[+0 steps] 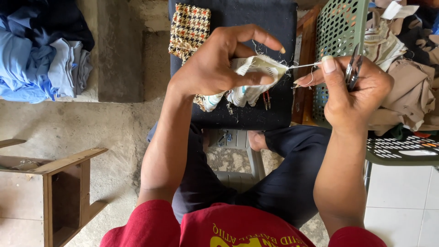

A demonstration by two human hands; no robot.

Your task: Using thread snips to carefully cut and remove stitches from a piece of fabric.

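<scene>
1. Fabric piece (256,73), white with striped edges, sits pinched between the thumb and fingers of the left hand (219,64), held up over a dark cloth-covered surface (274,27) above the person's lap.
2. Right hand (352,91) is pulling a thin white thread (304,66) out sideways from the frayed edge, thumb and forefinger pressed together on it, while small metal snips (353,68) lie tucked against the palm.
3. Risk one, as I judge it: the thread looks taut, so a hard tug could snap it short or pucker the weave.
4. Risk two: the snips' points ride close to the fingers, and a slip of that tucked hold could nick skin or cloth.
5. Risk three: the left pinch covers only one corner, so the loose lower folds could slide free.
6. Textures now: the piece is soft, limp and fuzzy at the cut edge, with stray fibres sticking out.
7. Behind it lies a houndstooth swatch (190,29), woven and flat.
8. To the right, a green perforated plastic basket (340,27) stands rigid beside crumpled beige garments (411,91); folded blue cloth (36,55) is stacked far left.
</scene>
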